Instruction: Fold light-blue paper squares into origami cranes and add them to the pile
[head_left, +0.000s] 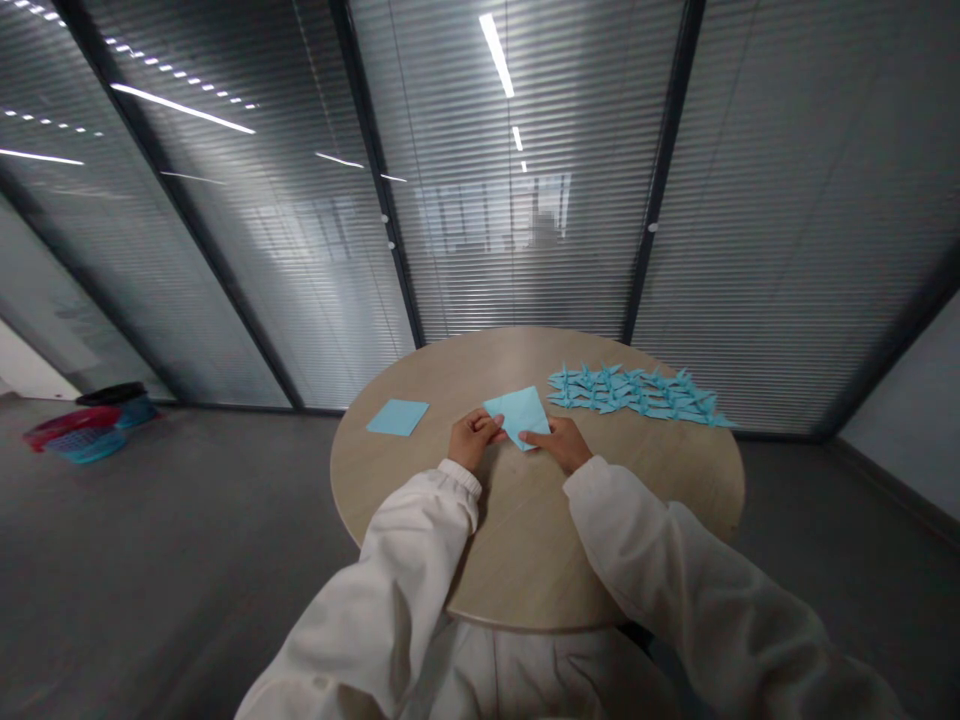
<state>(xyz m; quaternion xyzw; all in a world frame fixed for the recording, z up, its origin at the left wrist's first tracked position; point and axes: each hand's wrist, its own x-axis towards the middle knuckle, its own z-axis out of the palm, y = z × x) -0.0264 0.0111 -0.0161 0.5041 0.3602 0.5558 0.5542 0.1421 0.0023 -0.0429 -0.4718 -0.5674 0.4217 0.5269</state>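
Observation:
A square sheet of light blue paper (pixel 519 412) is held between my two hands over the middle of the round table (pixel 540 560). The fingers of my left hand (pixel 474 436) pinch its left corner. On the lower right side, my right hand (pixel 559 440) grips the sheet, thumb on top and the other fingers mostly hidden underneath. To the left of my hands lies flat blue paper (pixel 398 417); whether it is one sheet or a stack I cannot tell. Several folded blue paper cranes (pixel 634 390) stand in rows at the table's back right.
Behind the table rises a glass partition (pixel 517 270) with blinds and dark frames. On the floor at the far left are a blue and red basket (pixel 86 440) and a bin with a black liner (pixel 124 397). The table's rounded edge is close to my lap.

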